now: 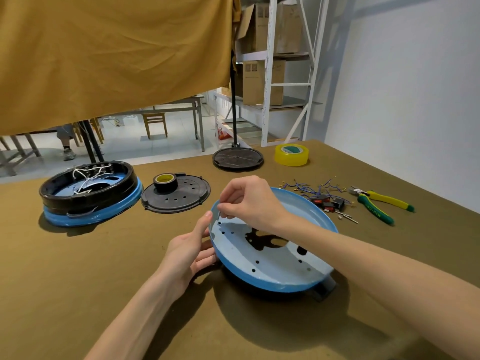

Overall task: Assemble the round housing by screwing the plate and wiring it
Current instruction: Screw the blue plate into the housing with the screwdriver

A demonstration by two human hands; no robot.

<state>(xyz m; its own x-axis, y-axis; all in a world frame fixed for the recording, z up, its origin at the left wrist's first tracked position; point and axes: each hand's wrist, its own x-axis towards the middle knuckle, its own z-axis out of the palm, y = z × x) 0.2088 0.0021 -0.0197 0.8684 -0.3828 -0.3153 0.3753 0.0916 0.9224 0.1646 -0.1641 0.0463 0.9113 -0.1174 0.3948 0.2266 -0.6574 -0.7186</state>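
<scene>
Screw going into the tilted housing

My right hand pinches a small screw between thumb and fingertips, just above the holes at the left inside of the blue round housing. The housing sits tilted, near centre on the table. My left hand grips its left rim, thumb up. The black plate lies farther left.

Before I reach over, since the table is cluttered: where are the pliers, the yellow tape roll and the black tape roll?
pliers point(384, 199): head view, upper yellow handle.
yellow tape roll point(292, 159): head view, front outer wall.
black tape roll point(165, 188): head view, front outer wall.
</scene>
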